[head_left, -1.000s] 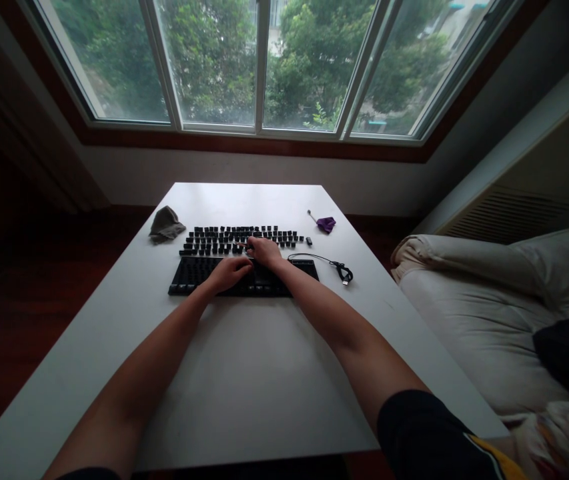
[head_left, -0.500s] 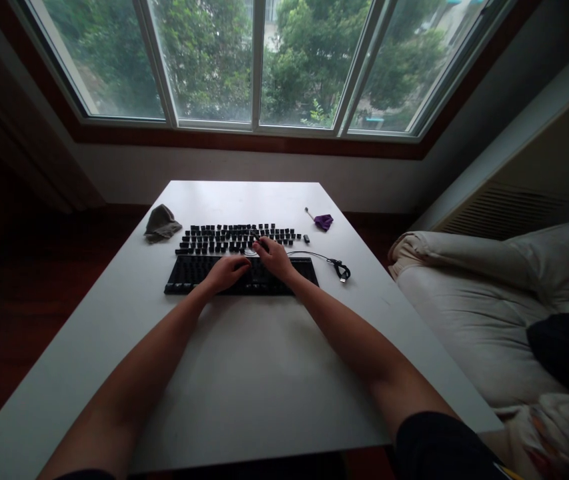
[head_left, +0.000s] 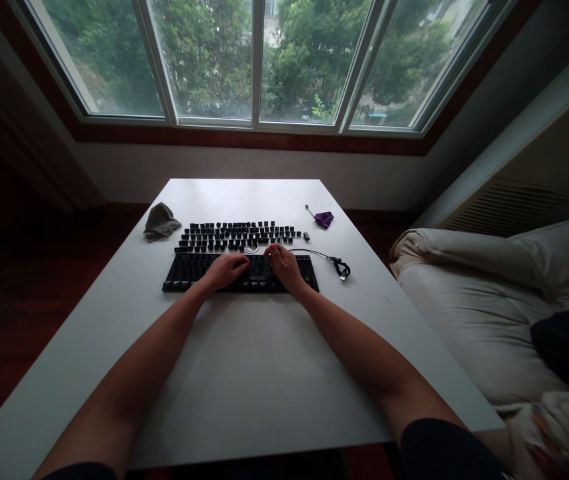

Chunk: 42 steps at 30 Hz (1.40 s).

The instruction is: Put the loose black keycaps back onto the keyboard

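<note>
A black keyboard (head_left: 197, 268) lies across the white table, many of its keys off. Behind it stand several rows of loose black keycaps (head_left: 224, 237). My left hand (head_left: 225, 270) rests on the keyboard's middle, fingers curled against it and thumb stretched right. Over the right half of the keyboard is my right hand (head_left: 285, 265), its fingers pinched together. Something thin and pale shows at those fingertips, too small to name. A thin pale ring (head_left: 251, 251) lies between the keycaps and the keyboard.
The keyboard's black cable (head_left: 339, 268) is bundled at the right, its USB plug showing. Farther back are a purple cloth (head_left: 323, 219) with a small brush (head_left: 309, 211) and a small black block (head_left: 306, 237). A grey cloth (head_left: 161, 221) lies back left. A sofa (head_left: 464, 300) stands to the right.
My right hand has moved right and slightly back towards me, from the loose keycaps to above the keyboard. My left hand has stayed nearly in place on the keyboard.
</note>
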{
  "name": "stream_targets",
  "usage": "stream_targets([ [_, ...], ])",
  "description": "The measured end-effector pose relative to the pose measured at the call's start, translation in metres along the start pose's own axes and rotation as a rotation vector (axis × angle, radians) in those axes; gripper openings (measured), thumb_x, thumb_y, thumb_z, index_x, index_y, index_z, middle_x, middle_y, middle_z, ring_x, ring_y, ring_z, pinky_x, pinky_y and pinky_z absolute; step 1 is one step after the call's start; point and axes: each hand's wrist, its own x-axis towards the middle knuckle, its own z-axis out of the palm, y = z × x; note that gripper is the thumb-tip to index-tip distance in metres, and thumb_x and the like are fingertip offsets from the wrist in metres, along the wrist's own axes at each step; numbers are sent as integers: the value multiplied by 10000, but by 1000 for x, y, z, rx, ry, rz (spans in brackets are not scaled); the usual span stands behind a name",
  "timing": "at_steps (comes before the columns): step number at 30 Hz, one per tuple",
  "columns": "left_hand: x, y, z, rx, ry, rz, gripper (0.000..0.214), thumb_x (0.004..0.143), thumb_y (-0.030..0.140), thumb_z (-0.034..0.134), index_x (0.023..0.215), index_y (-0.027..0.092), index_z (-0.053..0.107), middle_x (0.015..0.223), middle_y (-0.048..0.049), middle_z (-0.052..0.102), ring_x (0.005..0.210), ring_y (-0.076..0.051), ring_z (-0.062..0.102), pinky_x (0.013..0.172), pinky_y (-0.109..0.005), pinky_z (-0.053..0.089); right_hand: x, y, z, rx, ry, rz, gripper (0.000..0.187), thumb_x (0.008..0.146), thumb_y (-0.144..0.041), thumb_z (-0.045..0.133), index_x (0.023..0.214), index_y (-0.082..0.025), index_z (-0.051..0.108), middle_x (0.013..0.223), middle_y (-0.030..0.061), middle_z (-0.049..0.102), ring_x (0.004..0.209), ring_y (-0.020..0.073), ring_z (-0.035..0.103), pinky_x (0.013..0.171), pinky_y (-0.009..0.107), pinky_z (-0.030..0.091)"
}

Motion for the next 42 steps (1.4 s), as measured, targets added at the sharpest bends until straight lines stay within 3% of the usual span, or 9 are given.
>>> stream_targets([
  [5, -1, 3, -3, 129, 3, -31, 258, 948, 358, 544, 996, 229, 763, 976, -46, 760, 875, -205, 676, 803, -297, 479, -2, 3, 5, 85, -15, -3, 447, 939, -643, 481, 907, -216, 611, 557, -46, 481, 504, 129, 497, 522, 242, 377],
  [10, -2, 4, -5, 249, 20, -64, 251, 949, 361, 540, 1001, 252, 760, 1006, -49, 764, 900, -220, 685, 785, -304, 479, -2, 5, 9, 94, -30, -18, 391, 910, -600, 559, 956, -218, 622, 604, -31, 554, 553, 146, 571, 551, 250, 420],
  [19, -4, 2, -8, 312, 35, -68, 242, 955, 359, 525, 987, 255, 741, 1011, -55, 750, 920, -229, 674, 785, -313, 465, 1, 3, 3, 96, -24, -3, 410, 955, -592, 476, 905, -214, 626, 590, -31, 548, 537, 133, 534, 569, 253, 415],
  [28, -2, 1, -10, 374, 3, -91, 229, 948, 373, 527, 944, 245, 716, 960, -46, 732, 881, -216, 662, 731, -301, 438, 9, 5, -9, -31, 49, -58, 333, 957, -533, 516, 953, -225, 640, 600, -35, 516, 544, 137, 490, 565, 260, 388],
  [33, -3, 4, -15, 441, -19, -126, 244, 939, 416, 544, 912, 237, 707, 917, -51, 727, 853, -220, 660, 697, -299, 420, 16, 9, -16, 3, 104, -102, 322, 946, -504, 534, 1048, -222, 652, 732, -6, 586, 605, 138, 521, 603, 268, 432],
  [42, -6, 0, -18, 509, 28, -210, 328, 958, 441, 489, 826, 221, 693, 884, -66, 734, 837, -226, 668, 698, -302, 413, 10, 7, -13, -2, 64, -53, 378, 935, -561, 525, 956, -210, 665, 690, -11, 584, 600, 148, 571, 594, 266, 443],
])
